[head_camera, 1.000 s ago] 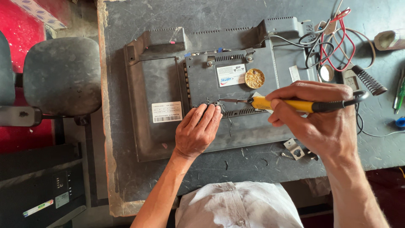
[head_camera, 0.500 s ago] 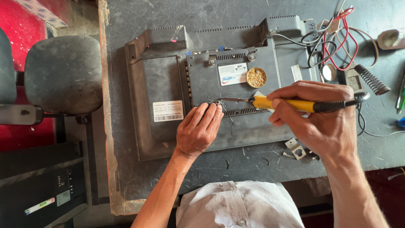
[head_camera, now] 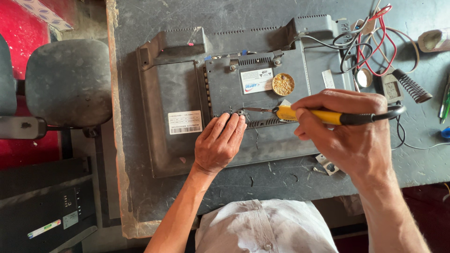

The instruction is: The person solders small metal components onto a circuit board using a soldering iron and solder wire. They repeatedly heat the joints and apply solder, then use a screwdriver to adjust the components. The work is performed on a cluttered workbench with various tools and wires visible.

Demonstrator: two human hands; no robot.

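The person wears a pale, off-white shirt (head_camera: 265, 227) of light woven cloth, seen from above at the bottom of the view, with a small button near its lower edge. Both forearms are bare from the elbow down, with no sleeves over them. The left hand (head_camera: 218, 143) and the right hand (head_camera: 349, 133) carry no gloves, rings or watch.
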